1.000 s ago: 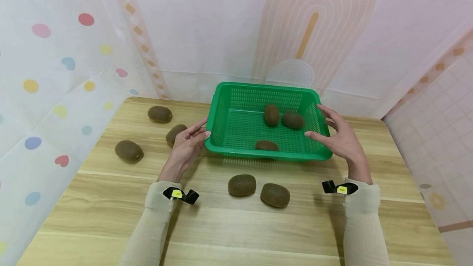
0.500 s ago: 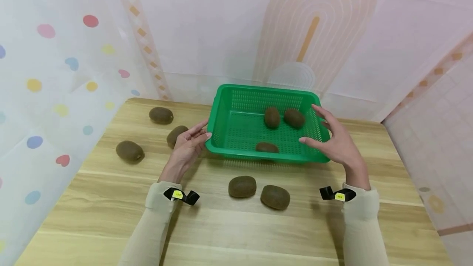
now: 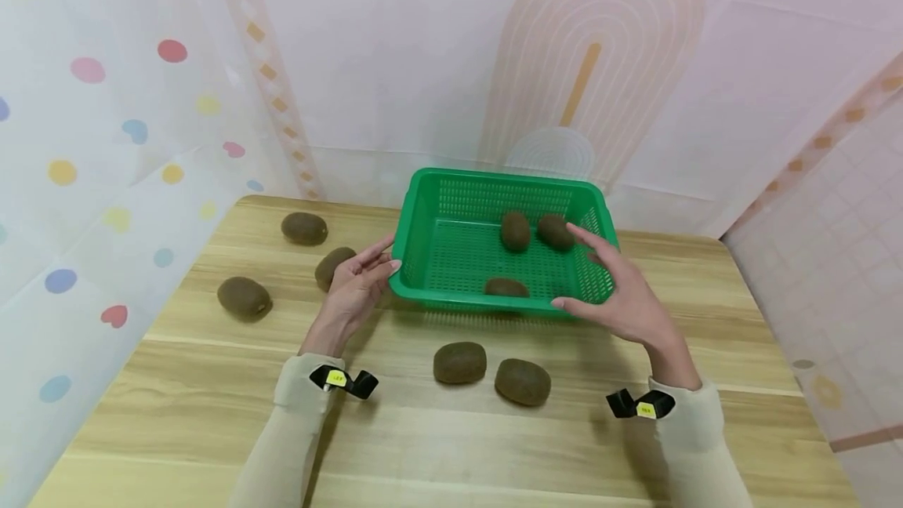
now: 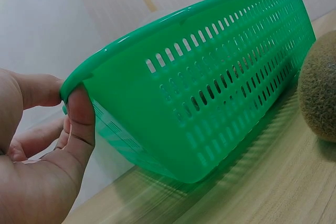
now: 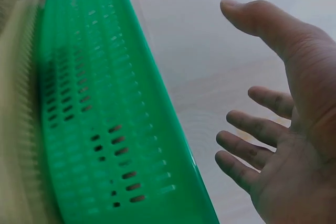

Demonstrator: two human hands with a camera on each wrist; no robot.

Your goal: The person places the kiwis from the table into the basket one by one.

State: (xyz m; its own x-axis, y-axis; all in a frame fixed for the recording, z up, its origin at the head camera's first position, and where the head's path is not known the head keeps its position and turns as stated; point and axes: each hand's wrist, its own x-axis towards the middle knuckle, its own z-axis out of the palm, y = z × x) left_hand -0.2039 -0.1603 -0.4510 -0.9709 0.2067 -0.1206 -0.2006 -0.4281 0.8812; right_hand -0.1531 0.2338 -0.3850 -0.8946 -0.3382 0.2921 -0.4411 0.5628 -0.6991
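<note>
A green plastic basket (image 3: 451,302) with slotted walls stands on the wooden table, three brown kiwis inside. Two of those, an upright kiwi (image 3: 516,232) and a kiwi beside it (image 3: 554,233), lie toward the back right; a third kiwi (image 3: 506,287) is partly hidden by the front wall. My left hand (image 3: 355,288) pinches the basket's left rim between thumb and fingers, as the left wrist view shows closely. Over the basket's front right corner, my right hand (image 3: 624,296) is spread, thumb apart from the fingers, holding nothing; the right wrist view shows it apart from the rim.
In front of the basket lie two kiwis, a left one (image 3: 460,363) and a right one (image 3: 523,382). Left of it are three more: a back kiwi (image 3: 305,228), a front kiwi (image 3: 244,299), and one (image 3: 333,268) beside my left hand. A patterned cloth wall (image 3: 395,61) rises behind.
My right hand has come away from the basket's right rim and moved left and toward me. My left hand keeps its pinch on the left rim.
</note>
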